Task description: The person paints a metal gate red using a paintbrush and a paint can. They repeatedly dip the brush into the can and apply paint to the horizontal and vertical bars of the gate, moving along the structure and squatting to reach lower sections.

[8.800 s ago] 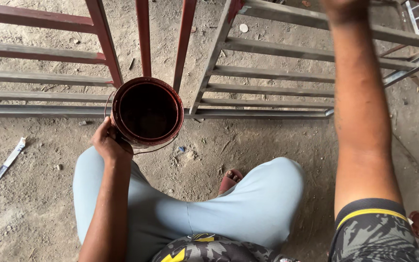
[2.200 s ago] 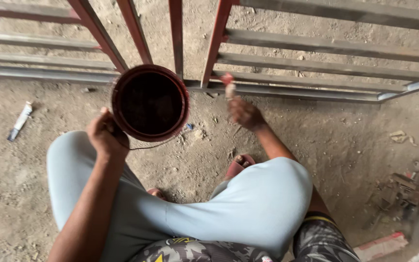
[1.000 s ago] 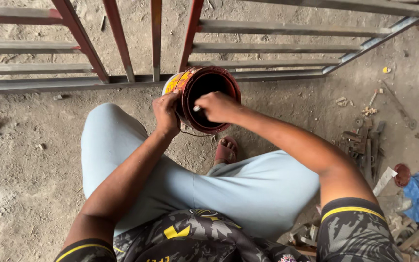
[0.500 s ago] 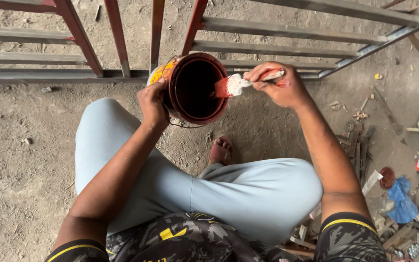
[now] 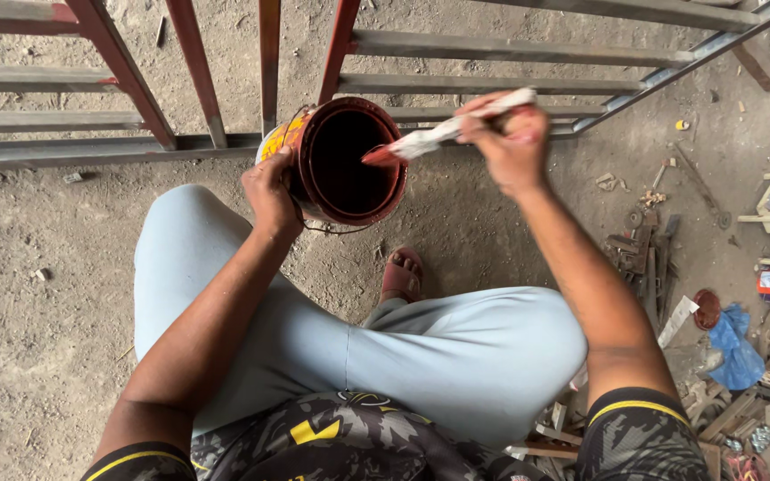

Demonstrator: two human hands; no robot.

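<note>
Two hands work at a tilted paint can (image 5: 349,160), upper centre of frame.
Left hand (image 5: 271,191) clamps its grip on the can's side; right hand (image 5: 510,142), wrist bent, pinches a brush (image 5: 443,134) shut, bristles at the rim.

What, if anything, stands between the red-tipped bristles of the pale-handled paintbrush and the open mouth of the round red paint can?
Nothing visible: the right hand holds the pale-handled paintbrush, bristles already at the rim of the round red paint can, steadied by the left hand.
</note>
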